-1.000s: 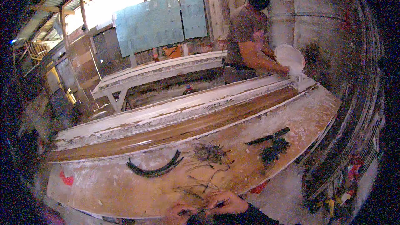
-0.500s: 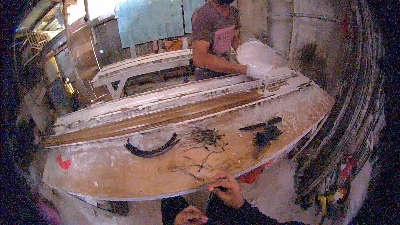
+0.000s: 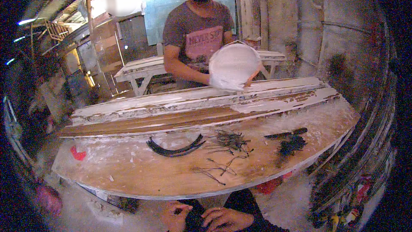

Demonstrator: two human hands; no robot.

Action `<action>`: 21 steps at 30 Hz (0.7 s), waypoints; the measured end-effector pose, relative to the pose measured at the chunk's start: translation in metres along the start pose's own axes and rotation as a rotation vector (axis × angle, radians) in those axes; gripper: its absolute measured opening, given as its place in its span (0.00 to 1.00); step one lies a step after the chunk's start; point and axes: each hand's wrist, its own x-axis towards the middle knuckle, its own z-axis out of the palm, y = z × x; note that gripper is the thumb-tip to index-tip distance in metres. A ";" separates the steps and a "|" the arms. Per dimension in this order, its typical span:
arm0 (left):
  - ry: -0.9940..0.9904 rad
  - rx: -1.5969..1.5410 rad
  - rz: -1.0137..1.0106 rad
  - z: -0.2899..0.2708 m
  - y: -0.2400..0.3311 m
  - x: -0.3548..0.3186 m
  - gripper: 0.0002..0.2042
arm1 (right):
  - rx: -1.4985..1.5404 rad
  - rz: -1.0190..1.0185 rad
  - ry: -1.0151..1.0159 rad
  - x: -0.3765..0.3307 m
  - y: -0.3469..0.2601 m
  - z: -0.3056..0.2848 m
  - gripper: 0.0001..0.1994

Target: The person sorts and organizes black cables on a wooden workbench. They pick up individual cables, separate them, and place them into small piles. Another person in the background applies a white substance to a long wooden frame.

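Below the near edge of the table (image 3: 128,180), both my hands are low over my dark-clothed legs. My left hand (image 3: 175,215) has its fingers curled in; anything in them is too small to make out. Just beside it, my right hand (image 3: 225,218) has bent fingers pointing left, and what they pinch is hidden. Nearest to them on the table lie a few loose thin dark cords (image 3: 219,169). Behind these is a tangled pile of similar cords (image 3: 231,141). A curved bundle of black strips (image 3: 176,147) lies to the left.
Farther right are a dark-handled knife (image 3: 286,133) and a heap of short black pieces (image 3: 292,145). A red scrap (image 3: 78,153) lies at left. Whitish-coated long boards (image 3: 193,96) span the table's far side. Beyond them, a masked co-worker (image 3: 195,30) holds a round white container (image 3: 236,66).
My right hand has drawn back from the table's edge to beside my left hand. My left hand has shifted left and up. The view has turned; the co-worker's container is more upright.
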 end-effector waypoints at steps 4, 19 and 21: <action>-0.124 0.010 0.080 0.007 0.004 -0.002 0.03 | 0.093 0.117 0.046 -0.006 0.008 -0.002 0.06; -0.980 -0.273 0.362 0.056 0.027 -0.022 0.04 | -0.700 0.438 0.838 -0.034 0.035 -0.011 0.06; -1.012 -0.290 0.220 0.053 0.030 -0.020 0.04 | -0.756 0.402 0.951 -0.031 0.040 -0.007 0.05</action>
